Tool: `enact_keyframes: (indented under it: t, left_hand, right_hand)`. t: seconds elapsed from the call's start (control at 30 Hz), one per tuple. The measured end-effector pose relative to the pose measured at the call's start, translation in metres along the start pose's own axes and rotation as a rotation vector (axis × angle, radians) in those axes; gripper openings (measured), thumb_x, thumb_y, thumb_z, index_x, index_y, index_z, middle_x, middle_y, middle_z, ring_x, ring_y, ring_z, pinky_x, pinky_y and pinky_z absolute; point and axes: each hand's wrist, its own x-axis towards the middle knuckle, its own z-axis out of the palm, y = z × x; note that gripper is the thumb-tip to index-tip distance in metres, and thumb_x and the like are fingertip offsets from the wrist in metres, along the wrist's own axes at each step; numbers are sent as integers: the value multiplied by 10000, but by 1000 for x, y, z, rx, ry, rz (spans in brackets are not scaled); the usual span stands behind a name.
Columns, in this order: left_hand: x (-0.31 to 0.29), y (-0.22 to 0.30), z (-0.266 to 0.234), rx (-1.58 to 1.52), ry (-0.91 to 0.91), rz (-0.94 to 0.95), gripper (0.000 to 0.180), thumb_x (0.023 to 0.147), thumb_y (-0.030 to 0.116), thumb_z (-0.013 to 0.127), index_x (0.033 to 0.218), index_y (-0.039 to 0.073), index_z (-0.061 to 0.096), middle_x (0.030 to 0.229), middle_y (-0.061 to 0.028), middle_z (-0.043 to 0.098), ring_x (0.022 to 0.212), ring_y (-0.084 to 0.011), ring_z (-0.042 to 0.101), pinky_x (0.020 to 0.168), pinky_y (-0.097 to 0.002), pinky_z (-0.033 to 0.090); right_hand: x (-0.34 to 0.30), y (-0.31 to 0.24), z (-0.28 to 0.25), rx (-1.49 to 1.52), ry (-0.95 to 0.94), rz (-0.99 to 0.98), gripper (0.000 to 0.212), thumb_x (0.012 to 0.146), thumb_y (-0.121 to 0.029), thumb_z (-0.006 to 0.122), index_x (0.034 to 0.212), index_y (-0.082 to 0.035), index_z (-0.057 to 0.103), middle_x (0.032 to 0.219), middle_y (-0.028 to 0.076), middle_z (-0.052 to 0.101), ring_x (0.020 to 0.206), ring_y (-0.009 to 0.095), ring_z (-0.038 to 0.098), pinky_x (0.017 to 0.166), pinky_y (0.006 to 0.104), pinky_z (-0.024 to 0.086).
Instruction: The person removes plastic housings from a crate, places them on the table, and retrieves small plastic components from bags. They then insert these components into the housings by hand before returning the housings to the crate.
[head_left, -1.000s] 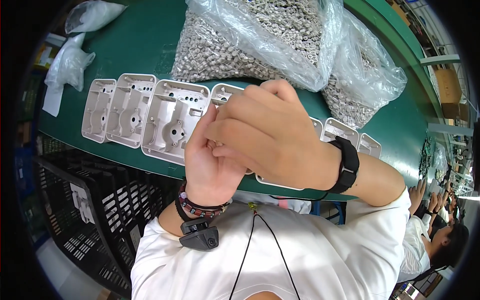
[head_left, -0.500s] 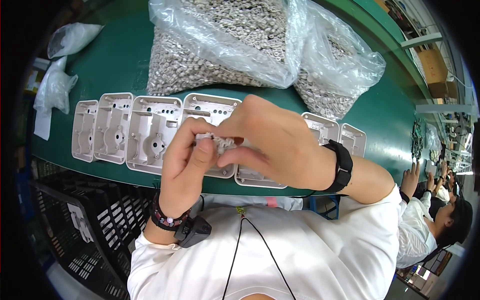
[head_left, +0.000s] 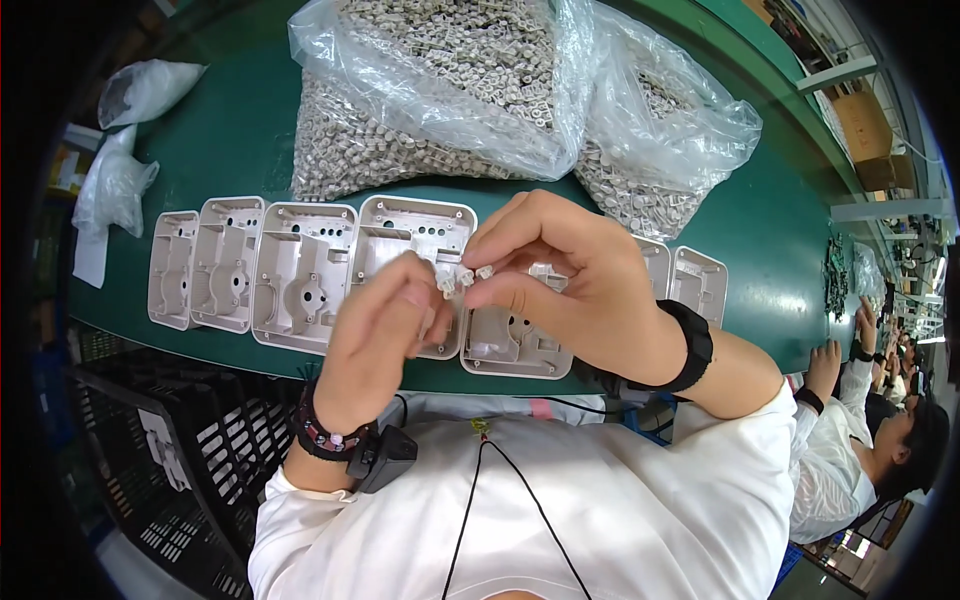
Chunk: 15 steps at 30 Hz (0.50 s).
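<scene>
Small light-grey plastic parts stick out from the curled fingers of my left hand, which is closed around several of them. From the right, my right hand reaches in with thumb and forefinger pinched close together, a single small plastic part at their tips. Both hands meet above a row of light-grey plastic housings with open tops. Directly beneath my hands lie one housing and, partly under my right hand, another housing. My fingers hide the exact shape of the held parts.
A large clear bag full of similar small parts stands behind the housings, beside a second bag. Smaller plastic bags lie far left. A black crate sits below the green table. A co-worker is at right.
My hands have drawn slightly apart, and the right fingers have turned so that the small parts between the hands show more. The view has shifted a little.
</scene>
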Motion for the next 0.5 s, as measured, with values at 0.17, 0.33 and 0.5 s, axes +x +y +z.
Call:
enact_keyframes:
  t: [0.17,0.33,0.5]
  left_hand:
    - [-6,-5,-2,-211,-233,-93,328,960,276,421,1051,-27,504,785,-5,496,627,-66,368,562,-194,311]
    - [-4,2,-6,-352,-345,-199,378,946,279,456,1154,-31,511,823,-4,540,636,-75,387,568,-207,330]
    - [-8,-13,-15,-203,-435,-113,361,923,274,497,1105,-36,540,829,-24,574,608,-99,414,551,-231,349]
  right_hand:
    - [5,-5,-1,-120,-67,-86,188,715,82,643,870,-23,622,866,70,531,777,162,518,644,255,413]
    - [18,1,-9,-295,-224,-340,183,714,48,647,875,-36,626,867,45,506,773,187,502,637,270,407]
    - [20,2,-3,-288,-369,-474,141,712,-20,668,839,-69,630,861,32,514,769,210,501,655,307,397]
